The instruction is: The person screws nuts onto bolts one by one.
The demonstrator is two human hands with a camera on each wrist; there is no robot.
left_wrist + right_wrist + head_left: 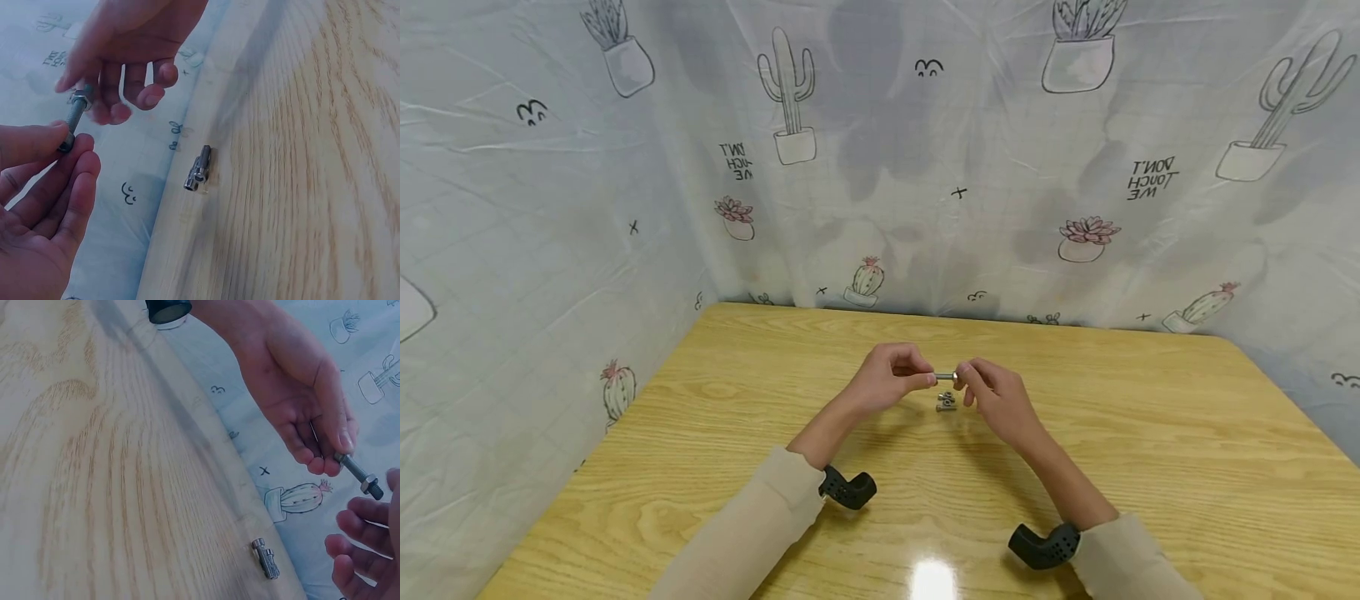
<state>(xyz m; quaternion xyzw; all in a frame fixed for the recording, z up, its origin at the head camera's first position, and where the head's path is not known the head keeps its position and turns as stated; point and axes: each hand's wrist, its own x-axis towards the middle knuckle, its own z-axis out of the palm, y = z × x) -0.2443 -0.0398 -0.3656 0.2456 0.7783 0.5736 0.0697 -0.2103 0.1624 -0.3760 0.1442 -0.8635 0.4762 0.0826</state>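
Observation:
A silvery bolt (pixel 354 466) is pinched by its head between the thumb and fingertips of my left hand (pixel 880 382), raised over the table. Its threaded shaft points toward my right hand (pixel 1002 404). A hex nut (pixel 369 482) sits on the shaft near its far end, the tip sticking out beyond. Around that end, the right thumb and loosely bent forefinger stand on either side; in the right wrist view a small gap separates them from the metal. Below both hands, a small cluster of bolts and nuts (pixel 946 402) lies on the wood.
The wooden table (pixel 760 367) reaches back to a pale curtain (pixel 910 167) printed with cacti, which also hangs along the sides. Black wrist camera mounts (pixel 850 490) are worn on both forearms, by the beige sleeves.

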